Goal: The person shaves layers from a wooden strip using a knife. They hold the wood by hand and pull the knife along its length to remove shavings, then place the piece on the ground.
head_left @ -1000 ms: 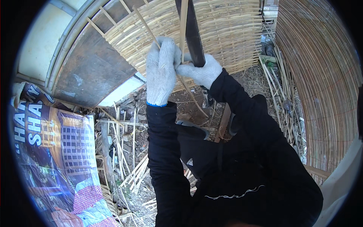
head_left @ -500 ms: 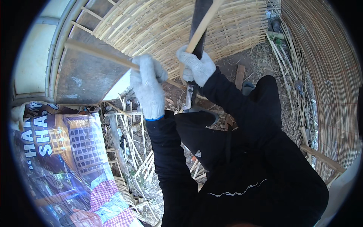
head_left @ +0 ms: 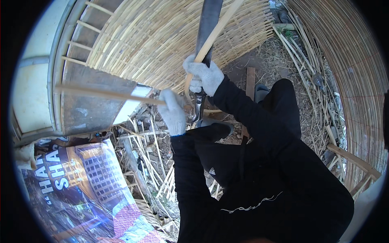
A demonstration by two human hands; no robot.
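While the black top (head_left: 263,190) w/ its white cord (head_left: 251,207) takes up the lower mid., both gloved hands are out ahead of it. L hand (head_left: 173,112) is clenched round one end of the L strip (head_left: 109,94), which juts out to the left, approx. level, its far end blurred, in front of the board (head_left: 95,111). R hand (head_left: 206,77) grasps the knife (head_left: 207,30) near the base of its dark blade, blade pointing away from the body; its fingers also pin the R strip (head_left: 216,34), which runs slantwise across the blade. Shiny bit (head_left: 198,107) shows just below R hand; can't tell if it's part of the knife. Hands are near each other, apart.

Lower down: a shoe (head_left: 221,127), then a flat wood pc. (head_left: 250,81) on the ground (head_left: 263,60). Offcuts (head_left: 156,152) lie scattered to the left, next to a printed banner (head_left: 97,170). Beyond the hands, the woven mat (head_left: 154,36) spreads across the top, bare slat ends sticking out over the board. Far R: slatted screen (head_left: 352,77), curved by the lens; far L: pale panel (head_left: 36,97).
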